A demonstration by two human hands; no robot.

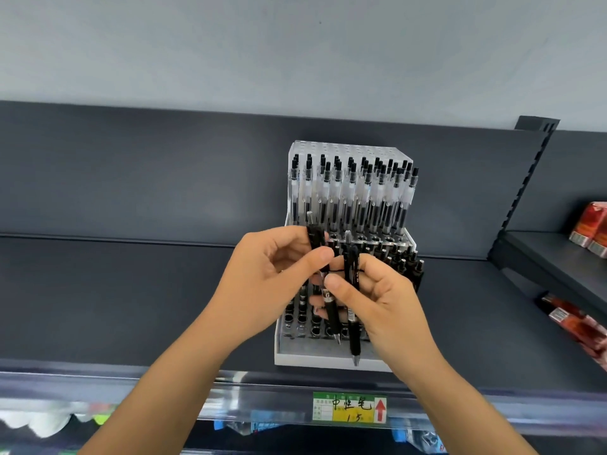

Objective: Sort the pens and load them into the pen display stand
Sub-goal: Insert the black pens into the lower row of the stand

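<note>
Looking at the pen display stand [328,356]: a white stepped block on the dark shelf [131,307], right of middle. Back rows are full of clear pens [351,198] with black tops, all upright. The right end of the middle rows holds black pens [407,261]. Front rows are mostly bare holes.

Both hands are up in front of the stand. Left grip [262,284] is closed: thumb and fingers pinch a black pen [331,313] near its top, silver clicker up, tip down, leaning slightly. Right grip [384,307] is closed round a second black pen [354,339], about upright, tip in front of the stand's front rim. Its thumb sits just beside the first pen.

A thin black strand [336,269] runs between the two pens; can't tell what it is. Green-yellow price tag [349,408] on the shelf's front rail below. Red packs [588,231] on the next shelf to the right.
</note>
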